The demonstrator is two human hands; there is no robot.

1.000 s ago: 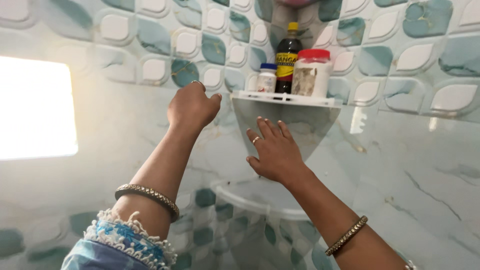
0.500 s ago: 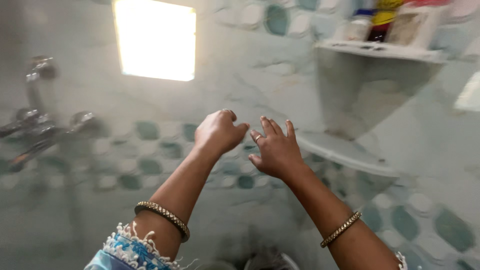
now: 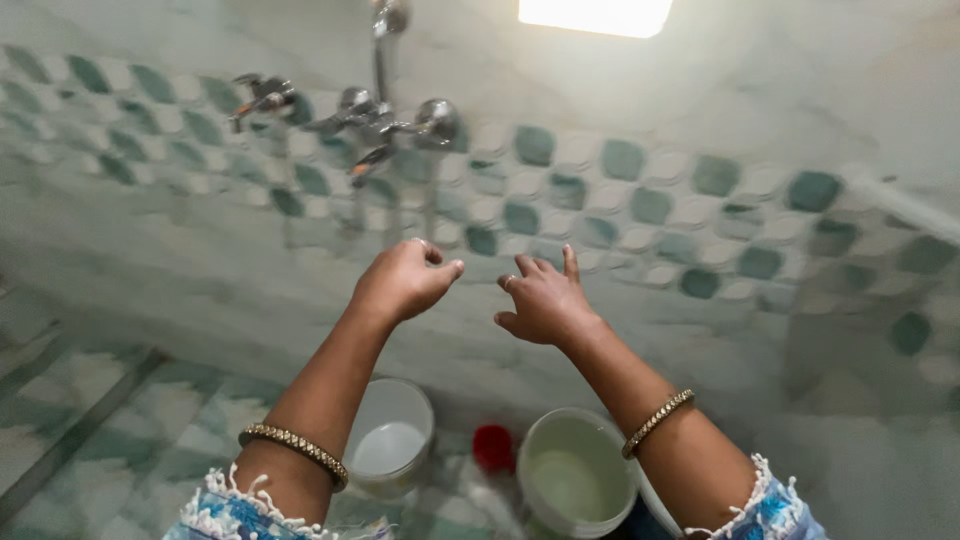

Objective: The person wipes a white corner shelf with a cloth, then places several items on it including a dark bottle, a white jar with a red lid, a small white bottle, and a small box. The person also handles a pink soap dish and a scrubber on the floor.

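Two empty hands, tap, buckets

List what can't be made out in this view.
- Left hand: curled; whether it holds anything is hidden.
- Red thing: blurred, kind unclear.
- Right bucket: cut by the bottom edge and the right arm.
- Taps: motion-blurred.

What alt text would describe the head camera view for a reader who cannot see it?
Two bare hands, the left hand loosely closed and the right hand open, reach toward a green-patterned tiled wall below a chrome wall tap. Two white round plastic buckets stand on the floor beneath.
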